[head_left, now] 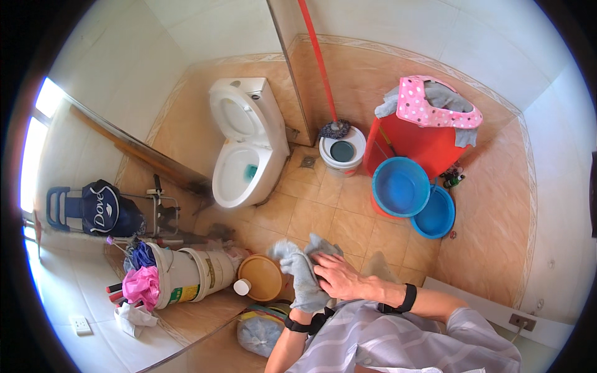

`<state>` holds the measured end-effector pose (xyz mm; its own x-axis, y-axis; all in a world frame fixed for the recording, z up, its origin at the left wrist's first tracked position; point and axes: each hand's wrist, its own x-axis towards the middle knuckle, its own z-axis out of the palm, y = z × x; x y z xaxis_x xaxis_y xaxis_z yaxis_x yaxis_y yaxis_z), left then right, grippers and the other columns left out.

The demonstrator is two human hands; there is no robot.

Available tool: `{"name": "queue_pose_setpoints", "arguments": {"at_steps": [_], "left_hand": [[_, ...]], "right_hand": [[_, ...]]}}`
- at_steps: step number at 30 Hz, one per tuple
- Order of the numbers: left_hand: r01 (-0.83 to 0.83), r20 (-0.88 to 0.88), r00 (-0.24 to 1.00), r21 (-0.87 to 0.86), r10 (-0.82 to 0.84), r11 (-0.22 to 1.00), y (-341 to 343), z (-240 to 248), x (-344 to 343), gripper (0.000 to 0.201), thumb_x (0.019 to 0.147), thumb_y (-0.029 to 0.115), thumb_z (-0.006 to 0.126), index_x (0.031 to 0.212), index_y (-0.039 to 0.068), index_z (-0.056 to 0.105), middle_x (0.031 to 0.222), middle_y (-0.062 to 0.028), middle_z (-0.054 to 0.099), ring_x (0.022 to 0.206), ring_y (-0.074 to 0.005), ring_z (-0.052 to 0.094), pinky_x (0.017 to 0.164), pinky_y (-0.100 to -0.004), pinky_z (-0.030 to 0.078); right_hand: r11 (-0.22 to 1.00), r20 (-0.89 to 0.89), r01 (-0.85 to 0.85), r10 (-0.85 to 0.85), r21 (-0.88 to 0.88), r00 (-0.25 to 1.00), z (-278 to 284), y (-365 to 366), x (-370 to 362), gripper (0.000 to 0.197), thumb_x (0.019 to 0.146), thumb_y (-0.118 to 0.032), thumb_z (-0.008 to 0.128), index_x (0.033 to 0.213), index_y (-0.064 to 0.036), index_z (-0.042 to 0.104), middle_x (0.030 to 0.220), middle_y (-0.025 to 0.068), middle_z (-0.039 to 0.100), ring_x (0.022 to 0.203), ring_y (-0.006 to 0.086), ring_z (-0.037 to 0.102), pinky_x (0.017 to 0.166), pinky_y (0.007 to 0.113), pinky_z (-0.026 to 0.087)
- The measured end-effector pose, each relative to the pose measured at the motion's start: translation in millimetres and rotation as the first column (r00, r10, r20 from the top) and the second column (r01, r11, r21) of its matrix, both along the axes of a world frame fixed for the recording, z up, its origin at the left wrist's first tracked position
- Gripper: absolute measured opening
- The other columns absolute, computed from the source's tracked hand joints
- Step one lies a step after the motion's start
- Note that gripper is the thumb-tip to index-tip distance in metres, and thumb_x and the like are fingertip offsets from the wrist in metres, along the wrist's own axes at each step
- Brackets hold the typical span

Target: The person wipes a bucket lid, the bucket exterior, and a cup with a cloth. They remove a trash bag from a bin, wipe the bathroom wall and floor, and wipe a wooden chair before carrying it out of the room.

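Observation:
My left hand [305, 283] is covered by a grey knitted glove that reaches down to a black wrist strap. The glove's light fingertips are smeared by motion, so its grip cannot be read. Bare and reaching across from the right, my right hand [341, 278] has its bent fingers closed on grey glove fabric [323, 244] beside the left palm. Whether this fabric belongs to the worn glove or to a second glove is unclear. A black band [407, 298] circles my right wrist. Both hands are in front of my body, above the tiled floor.
A white toilet [239, 171] stands with its lid raised. Beyond my hands are a mop [336, 128] on a white bucket [348, 163], blue basins [401, 186] and a red bin [410, 140] with a pink dotted cloth. White buckets [208, 273] lie stacked at left near a trolley bag [102, 208].

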<state>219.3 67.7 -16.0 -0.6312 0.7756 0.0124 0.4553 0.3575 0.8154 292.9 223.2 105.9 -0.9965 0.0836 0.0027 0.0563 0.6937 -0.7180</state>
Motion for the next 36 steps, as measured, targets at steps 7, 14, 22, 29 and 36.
{"name": "queue_pose_setpoints", "arguments": {"at_steps": [7,14,22,29,36], "left_hand": [[-0.166,0.132,0.979,0.072,0.156,0.983,26,86,-38,0.092,0.062,0.026,0.081,0.134,0.004,0.028,0.112,-0.0098,0.047,0.108,-0.0241,0.046,0.102,-0.0388,0.034],[-0.387,0.731,0.661,0.140,0.168,0.912,106,153,-75,0.056,0.081,0.032,0.064,0.124,0.008,0.039,0.113,-0.0076,0.050,0.108,-0.0234,0.048,0.103,-0.0381,0.034],[-0.769,0.989,0.146,0.097,0.026,0.632,155,145,-105,0.038,0.091,0.037,0.049,0.116,0.009,0.046,0.110,-0.0074,0.053,0.108,-0.0239,0.050,0.103,-0.0377,0.034],[-0.783,0.955,0.221,0.052,0.199,0.620,176,148,-121,0.036,0.095,0.040,0.043,0.111,0.009,0.049,0.107,-0.0076,0.056,0.107,-0.0242,0.050,0.103,-0.0378,0.035],[-0.804,0.998,0.060,0.053,-0.007,0.592,161,125,-170,0.038,0.098,0.043,0.036,0.104,0.008,0.052,0.100,-0.0082,0.057,0.103,-0.0246,0.052,0.104,-0.0401,0.036]], "right_hand": [[0.925,-0.086,0.055,-0.094,-0.377,0.992,5,15,-30,0.033,0.086,-0.014,0.059,0.115,0.0002,0.059,0.113,0.0192,0.061,0.103,0.0350,0.059,0.088,0.040,0.048],[0.834,0.045,0.196,-0.202,-0.515,0.978,-19,83,-47,0.026,0.086,-0.011,0.061,0.109,0.0011,0.063,0.103,0.0175,0.067,0.091,0.0287,0.067,0.077,0.035,0.053],[0.790,0.250,0.282,-0.169,-0.544,0.953,-42,165,-78,0.026,0.088,-0.013,0.061,0.108,0.0033,0.064,0.100,0.0166,0.069,0.088,0.0216,0.069,0.077,0.030,0.056],[0.793,0.398,0.267,-0.034,-0.548,0.917,-50,189,-115,0.030,0.090,-0.011,0.058,0.115,0.0054,0.061,0.104,0.0146,0.069,0.093,0.0173,0.067,0.081,0.029,0.053],[0.795,0.421,0.221,0.047,-0.565,0.906,-52,174,-158,0.029,0.091,-0.012,0.059,0.114,0.0050,0.061,0.104,0.0145,0.069,0.093,0.0170,0.067,0.082,0.029,0.053]]}}
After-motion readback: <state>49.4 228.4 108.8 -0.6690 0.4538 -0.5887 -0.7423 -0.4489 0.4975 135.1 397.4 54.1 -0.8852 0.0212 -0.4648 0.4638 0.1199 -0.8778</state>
